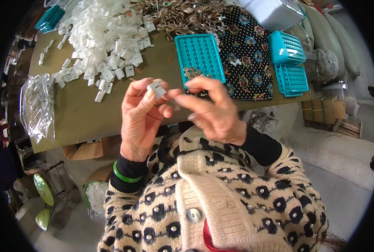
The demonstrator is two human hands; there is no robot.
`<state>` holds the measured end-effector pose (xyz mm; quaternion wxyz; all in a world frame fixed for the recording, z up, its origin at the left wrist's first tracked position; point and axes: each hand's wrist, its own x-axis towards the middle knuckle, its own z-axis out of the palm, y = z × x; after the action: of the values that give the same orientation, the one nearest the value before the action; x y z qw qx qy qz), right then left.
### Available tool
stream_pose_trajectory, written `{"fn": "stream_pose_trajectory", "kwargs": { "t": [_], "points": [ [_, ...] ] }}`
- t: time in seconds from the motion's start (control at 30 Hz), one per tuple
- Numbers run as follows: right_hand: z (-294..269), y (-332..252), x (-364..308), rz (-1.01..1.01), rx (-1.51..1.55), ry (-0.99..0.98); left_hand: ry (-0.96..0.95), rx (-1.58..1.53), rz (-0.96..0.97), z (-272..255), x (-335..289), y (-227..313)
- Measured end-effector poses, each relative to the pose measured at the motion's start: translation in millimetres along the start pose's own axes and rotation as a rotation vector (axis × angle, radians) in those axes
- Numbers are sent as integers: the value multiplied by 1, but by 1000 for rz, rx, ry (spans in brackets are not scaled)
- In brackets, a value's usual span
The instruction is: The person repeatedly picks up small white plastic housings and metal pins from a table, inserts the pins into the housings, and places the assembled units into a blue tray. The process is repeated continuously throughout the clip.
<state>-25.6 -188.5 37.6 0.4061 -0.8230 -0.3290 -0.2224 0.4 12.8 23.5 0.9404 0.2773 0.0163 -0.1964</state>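
In front of my chest, my left hand (141,115) pinches a small white plastic piece (156,89) with a dark slot between thumb and fingers. Close to its fingertips is my right hand (215,110), slightly blurred, its fingers stretched and apart with nothing clear between them. A small shiny bit (177,105) shows between the two hands, too blurred to name. Just beyond the right hand lies a teal tray (197,52) with rows of round hollows. Several small round metallic pieces (191,72) sit at its near end.
White plastic pieces (99,38) heap at the table's (84,113) far left, with tangled brownish metal parts (180,17) beside them. A patterned dark cloth (245,59) lies right of the tray. Teal trays (287,48) stack at the right; a clear bag (38,107) lies left.
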Motion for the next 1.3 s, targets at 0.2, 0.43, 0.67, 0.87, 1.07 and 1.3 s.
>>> {"fn": "stream_pose_trajectory", "kwargs": {
  "t": [0.2, 0.43, 0.67, 0.87, 1.07, 1.3],
  "points": [
    [-61, 57, -22, 375, -508, 163, -80, 121, 91, -6, 10, 3],
    [-56, 90, -30, 297, -685, -47, -9, 133, -5, -4, 19, -9],
    [-59, 93, -21, 252, -595, 0, 42, 108, -77, 0, 24, -12],
    [-53, 56, -5, 585, 93, 200, 44, 82, -128, 4, 26, -13],
    [-24, 21, 17, 442, 283, 89, 38, 109, -153, 8, 20, -17],
    [-6, 17, 31, 184, 96, 105, -2, 38, -199, 13, 15, -13]
  ]
}}
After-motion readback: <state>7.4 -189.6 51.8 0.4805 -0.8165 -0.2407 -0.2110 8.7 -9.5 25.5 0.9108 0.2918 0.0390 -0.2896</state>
